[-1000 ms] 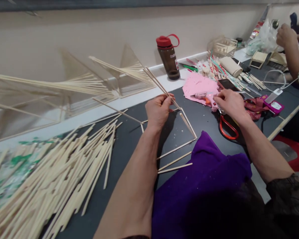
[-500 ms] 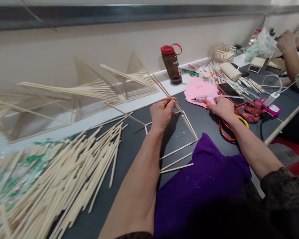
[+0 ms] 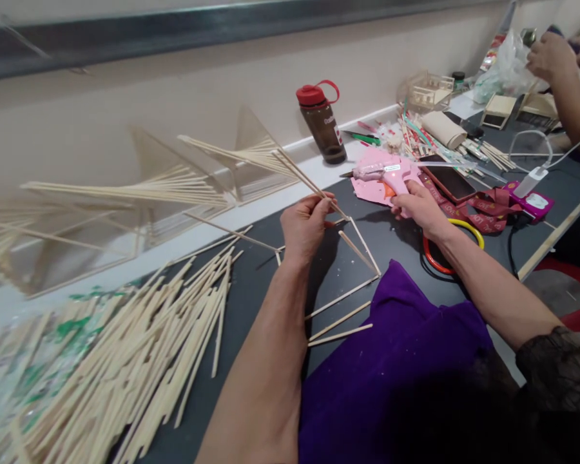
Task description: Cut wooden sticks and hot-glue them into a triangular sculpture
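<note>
My left hand (image 3: 305,225) pinches thin wooden sticks (image 3: 297,170) that slant up and left from a corner of a square stick frame (image 3: 365,247). The frame rests on the dark table, partly hidden by my left forearm. In my right hand (image 3: 418,206) is a pink glue gun (image 3: 391,173), its fingers wrapped round the handle and its nozzle pointing left. The gun is raised over a pink sheet (image 3: 367,191). Two loose sticks (image 3: 341,334) lie by the purple cloth (image 3: 391,361) at the table's near side.
A heap of wooden sticks (image 3: 140,348) covers the left side. Fanned stick structures (image 3: 183,192) stand along the wall. Behind are a red-lidded bottle (image 3: 321,125), a phone (image 3: 447,178), scissors (image 3: 437,258) and a purple power strip (image 3: 536,201). Another person's hand (image 3: 553,59) works at the far right.
My right hand has lifted the glue gun off the pink sheet and brought it slightly left. My left hand keeps its pinch on the sticks. The whole view has shifted a little.
</note>
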Demonstrator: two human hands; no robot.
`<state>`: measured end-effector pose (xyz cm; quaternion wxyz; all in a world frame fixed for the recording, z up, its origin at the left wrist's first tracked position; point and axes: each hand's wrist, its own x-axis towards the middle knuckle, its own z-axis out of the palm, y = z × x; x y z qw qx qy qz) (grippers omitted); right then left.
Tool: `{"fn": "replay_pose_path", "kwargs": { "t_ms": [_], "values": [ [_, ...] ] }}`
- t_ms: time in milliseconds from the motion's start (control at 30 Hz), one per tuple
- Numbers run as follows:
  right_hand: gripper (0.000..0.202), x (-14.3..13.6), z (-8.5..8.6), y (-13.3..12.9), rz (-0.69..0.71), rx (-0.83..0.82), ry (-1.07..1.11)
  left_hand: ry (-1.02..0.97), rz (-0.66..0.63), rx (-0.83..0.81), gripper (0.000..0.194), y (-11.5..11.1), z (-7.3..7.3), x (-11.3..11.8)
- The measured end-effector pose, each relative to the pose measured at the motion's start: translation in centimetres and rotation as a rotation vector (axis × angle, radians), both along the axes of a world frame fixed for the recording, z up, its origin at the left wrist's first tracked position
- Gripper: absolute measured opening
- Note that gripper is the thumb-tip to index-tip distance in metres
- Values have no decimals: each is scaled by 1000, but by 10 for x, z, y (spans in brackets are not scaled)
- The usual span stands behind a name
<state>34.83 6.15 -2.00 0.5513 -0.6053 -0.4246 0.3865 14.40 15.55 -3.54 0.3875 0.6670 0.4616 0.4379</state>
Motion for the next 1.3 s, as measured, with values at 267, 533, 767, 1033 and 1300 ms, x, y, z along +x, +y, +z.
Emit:
{"fn": "replay_pose_path", "kwargs": {
  "t_ms": [267, 533, 767, 1033, 1300],
  "values": [
    [37, -2, 8, -7, 214, -71, 257, 19, 27, -4, 35, 0, 0, -4],
    [12, -4, 8, -4, 242, -142, 132, -21, 49, 9, 30, -1, -1, -7],
    [11, -9, 5, -1, 289, -167, 9, 20, 69, 18, 32, 0, -4, -8],
    [15, -11, 3, 1, 282, -151, -122, 12, 72, 12, 34, -1, -3, -8],
    [22, -13, -3, 7, 259, -135, -337, 34, 76, 44, 33, 2, -7, -10]
  ]
}}
